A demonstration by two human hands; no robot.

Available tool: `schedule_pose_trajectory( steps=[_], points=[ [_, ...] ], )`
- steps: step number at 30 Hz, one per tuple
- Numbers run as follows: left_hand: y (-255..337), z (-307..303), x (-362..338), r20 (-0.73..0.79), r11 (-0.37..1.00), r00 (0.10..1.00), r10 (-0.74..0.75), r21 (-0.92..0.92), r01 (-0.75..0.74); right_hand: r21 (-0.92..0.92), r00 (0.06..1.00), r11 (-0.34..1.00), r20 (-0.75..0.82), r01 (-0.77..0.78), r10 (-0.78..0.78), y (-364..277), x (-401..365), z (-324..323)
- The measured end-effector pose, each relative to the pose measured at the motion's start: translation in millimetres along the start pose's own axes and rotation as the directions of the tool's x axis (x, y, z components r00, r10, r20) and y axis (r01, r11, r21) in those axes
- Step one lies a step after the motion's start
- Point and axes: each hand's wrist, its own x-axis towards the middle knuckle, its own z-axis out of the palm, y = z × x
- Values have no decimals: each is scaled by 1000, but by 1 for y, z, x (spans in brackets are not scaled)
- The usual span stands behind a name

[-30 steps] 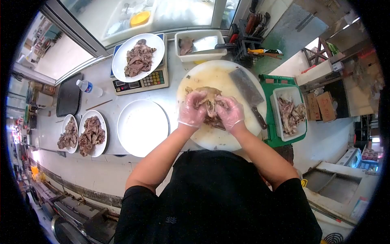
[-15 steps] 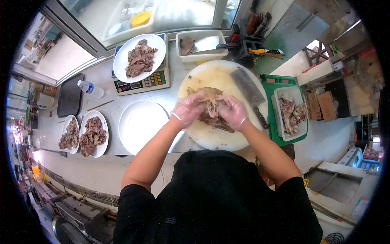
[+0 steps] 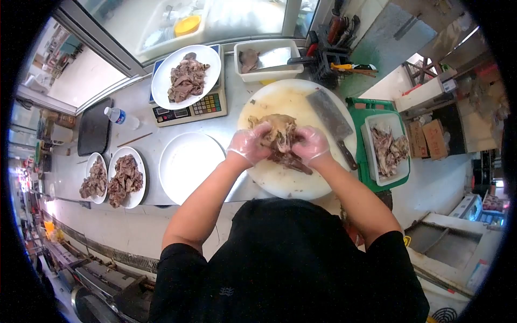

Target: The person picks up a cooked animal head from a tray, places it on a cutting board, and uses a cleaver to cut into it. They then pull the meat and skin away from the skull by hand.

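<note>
A piece of cooked meat with bone [image 3: 281,128] is held just over the round white cutting board [image 3: 264,99]. My left hand [image 3: 251,144], in a clear plastic glove, grips its left side. On its right side, my gloved right hand [image 3: 311,145] has its fingers closed on the same piece. Darker meat [image 3: 291,163] lies beneath, on the board. A cleaver [image 3: 329,116] with a dark handle rests on the board's right part, beyond my right hand.
Left of the board is an empty white plate [image 3: 191,167]; farther left, two plates of meat [image 3: 126,180]. A scale [image 3: 207,106] bears another meat plate. A bin of bones [image 3: 386,148] sits right, on a green crate. A bottle [image 3: 121,117] stands at the back left.
My right hand has moved slightly inward on the meat, and the two hands are a little closer together. The piece has turned slightly between them.
</note>
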Motion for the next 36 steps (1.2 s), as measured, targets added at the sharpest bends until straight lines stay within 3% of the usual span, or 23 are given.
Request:
schedule_pose_trajectory(
  steps=[1,3,7,9,10,12,14,16,18,19,20,21,22,25,29,31,34,36],
  points=[
    [1,2,0,-5,999,999,-35,11,35,0,1000,1000,-1,1,-1,2,0,3],
    [2,7,0,-55,999,998,-37,19,38,108,981,976,-19,-192,195,1,3,8],
    [-6,19,3,-131,997,988,-77,-12,76,227,942,919,-23,-321,335,15,18,18],
    [-1,20,0,-197,998,979,-54,-32,49,423,875,783,52,-456,482,19,24,21],
    [0,20,-1,-260,998,965,-36,-54,23,424,876,783,51,-454,480,20,23,23],
    [-14,31,0,-327,993,945,-16,-115,-23,665,891,637,99,-390,442,20,17,23],
    [-33,49,2,-391,982,920,-3,-175,-71,633,917,684,112,-363,384,30,9,23],
    [-50,61,5,-233,852,951,-206,-520,57,600,938,728,126,-332,323,31,4,25],
    [-45,51,6,-196,833,969,-153,-553,20,452,975,871,-13,-192,222,23,3,26],
    [-43,47,6,-161,811,982,-95,-584,-17,452,975,871,-13,-193,222,19,4,25],
    [-42,51,7,-159,811,983,-95,-584,-16,348,963,907,-38,-237,266,16,7,23],
    [-39,57,10,-277,864,961,-20,-489,-123,242,949,928,-68,-284,308,14,8,23],
    [-38,62,11,-382,899,922,66,-377,-221,243,948,927,-69,-286,310,14,10,26],
    [-25,55,12,-442,909,881,170,-275,-314,363,916,880,-138,-307,377,18,14,30],
    [-20,55,14,-517,963,840,167,-96,-251,306,932,899,-83,-313,353,17,15,29],
    [-14,50,16,-362,933,923,-132,-359,-7,297,939,905,-67,-304,337,14,19,29],
    [-15,41,16,-362,970,930,-65,-241,-26,311,920,880,-43,-359,390,13,24,29],
    [-18,39,20,-353,982,934,-63,-189,-6,358,917,877,-118,-319,382,12,25,29]
  ],
)
